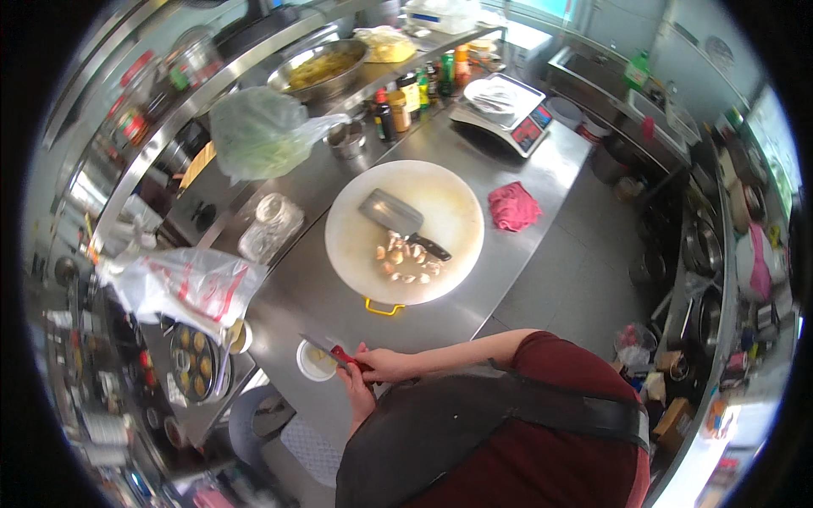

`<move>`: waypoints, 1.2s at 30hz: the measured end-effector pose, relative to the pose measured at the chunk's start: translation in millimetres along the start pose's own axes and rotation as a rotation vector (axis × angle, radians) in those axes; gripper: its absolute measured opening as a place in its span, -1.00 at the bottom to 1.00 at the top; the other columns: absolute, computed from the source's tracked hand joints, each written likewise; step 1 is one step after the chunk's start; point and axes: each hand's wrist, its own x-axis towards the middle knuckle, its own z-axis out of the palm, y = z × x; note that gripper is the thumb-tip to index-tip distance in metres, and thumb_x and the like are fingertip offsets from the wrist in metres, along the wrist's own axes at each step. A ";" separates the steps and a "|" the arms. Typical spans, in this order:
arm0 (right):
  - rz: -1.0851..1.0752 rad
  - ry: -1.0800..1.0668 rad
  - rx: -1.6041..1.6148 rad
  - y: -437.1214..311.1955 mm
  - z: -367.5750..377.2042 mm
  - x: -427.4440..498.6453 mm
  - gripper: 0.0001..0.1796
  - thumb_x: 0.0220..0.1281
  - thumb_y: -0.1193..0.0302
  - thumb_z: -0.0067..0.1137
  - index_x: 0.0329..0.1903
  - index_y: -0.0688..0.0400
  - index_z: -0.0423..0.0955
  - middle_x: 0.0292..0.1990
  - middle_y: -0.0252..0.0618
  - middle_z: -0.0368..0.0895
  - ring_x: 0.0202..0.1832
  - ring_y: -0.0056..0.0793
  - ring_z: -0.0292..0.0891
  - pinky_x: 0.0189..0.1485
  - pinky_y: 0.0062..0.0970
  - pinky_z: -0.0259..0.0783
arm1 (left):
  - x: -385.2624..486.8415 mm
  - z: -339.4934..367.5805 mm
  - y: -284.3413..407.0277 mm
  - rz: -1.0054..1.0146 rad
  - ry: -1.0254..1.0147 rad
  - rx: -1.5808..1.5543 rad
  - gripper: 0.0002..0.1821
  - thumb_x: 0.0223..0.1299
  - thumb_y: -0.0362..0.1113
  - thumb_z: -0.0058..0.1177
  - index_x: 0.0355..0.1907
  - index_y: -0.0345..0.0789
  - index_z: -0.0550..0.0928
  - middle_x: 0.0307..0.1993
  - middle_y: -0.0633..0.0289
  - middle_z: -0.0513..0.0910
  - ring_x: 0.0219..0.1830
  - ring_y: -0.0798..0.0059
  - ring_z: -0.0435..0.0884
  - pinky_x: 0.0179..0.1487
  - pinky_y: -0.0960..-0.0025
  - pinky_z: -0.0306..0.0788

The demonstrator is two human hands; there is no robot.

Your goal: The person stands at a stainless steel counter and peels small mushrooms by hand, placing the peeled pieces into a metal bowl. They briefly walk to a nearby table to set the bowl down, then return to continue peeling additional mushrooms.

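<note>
My right hand point(389, 366) is closed around the red handle of a small knife point(343, 355), whose blade points up and left over the rim of a white bowl. My left hand point(359, 388) is just below, its fingers bent close to the handle; whether it grips something small is hidden. Pale pieces lie in the white bowl point(305, 368). Beyond my hands, a round white cutting board point(444, 190) with a yellow handle point(383, 309) bears a cleaver point(392, 213) with a black handle. Several garlic cloves point(397, 256), with skins, lie beside the cleaver.
A pink cloth point(514, 206) and a digital scale point(508, 117) are right of the board. Bottles point(384, 117), a metal cup point(346, 138) and a bag of greens point(260, 133) stand behind. At left are a plastic bag point(190, 286), a molded pan point(194, 362) and a stool point(311, 447).
</note>
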 end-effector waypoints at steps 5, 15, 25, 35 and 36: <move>0.127 -0.112 0.224 -2.9 -10.4 -7.0 -0.63 0.36 0.35 0.01 0.15 0.20 0.36 -0.39 -0.17 0.55 -0.38 -0.37 0.54 -0.35 -0.36 0.46 | 0.2 4.0 4.6 -0.040 -0.040 -0.101 -0.52 0.58 -0.02 -0.36 0.34 -0.26 0.09 0.33 -0.02 0.38 0.27 0.17 0.44 0.29 0.19 0.36; 0.115 0.088 0.321 6.8 2.3 -29.5 -0.72 0.33 0.35 0.06 0.00 0.23 0.46 -0.41 -0.16 0.59 -0.37 -0.42 0.56 -0.29 -0.40 0.49 | 4.3 3.1 -10.0 -0.025 -0.152 -0.076 -0.51 0.59 -0.08 -0.38 0.39 -0.33 0.13 0.34 0.01 0.37 0.24 0.24 0.46 0.28 0.23 0.38; 0.276 0.491 0.989 22.8 -35.7 -70.7 -0.83 0.40 0.37 0.01 -0.17 0.23 0.43 -0.44 -0.23 0.63 -0.45 -0.46 0.60 -0.40 -0.48 0.48 | -4.6 14.1 -26.5 -0.331 -0.300 0.093 -0.48 0.58 0.02 -0.39 0.40 -0.22 0.16 0.30 0.10 0.41 0.18 0.41 0.51 0.19 0.33 0.42; 0.043 1.152 0.742 93.2 -308.6 -117.6 -0.82 0.36 0.36 -0.01 -0.26 0.23 0.43 -0.44 -0.16 0.63 -0.51 -0.44 0.56 -0.49 -0.50 0.44 | 10.6 -0.7 -68.8 -0.395 -0.152 0.223 -0.50 0.57 0.05 -0.36 0.23 -0.32 0.33 0.16 0.00 0.53 0.11 0.25 0.60 0.18 0.27 0.45; 0.068 1.193 0.697 101.5 -339.5 -118.3 -0.81 0.36 0.35 0.00 -0.25 0.23 0.42 -0.45 -0.16 0.63 -0.51 -0.43 0.57 -0.50 -0.51 0.44 | 9.8 3.8 -74.6 -0.366 -0.142 0.219 -0.50 0.57 0.05 -0.36 0.22 -0.33 0.34 0.14 -0.01 0.54 0.10 0.24 0.60 0.18 0.27 0.45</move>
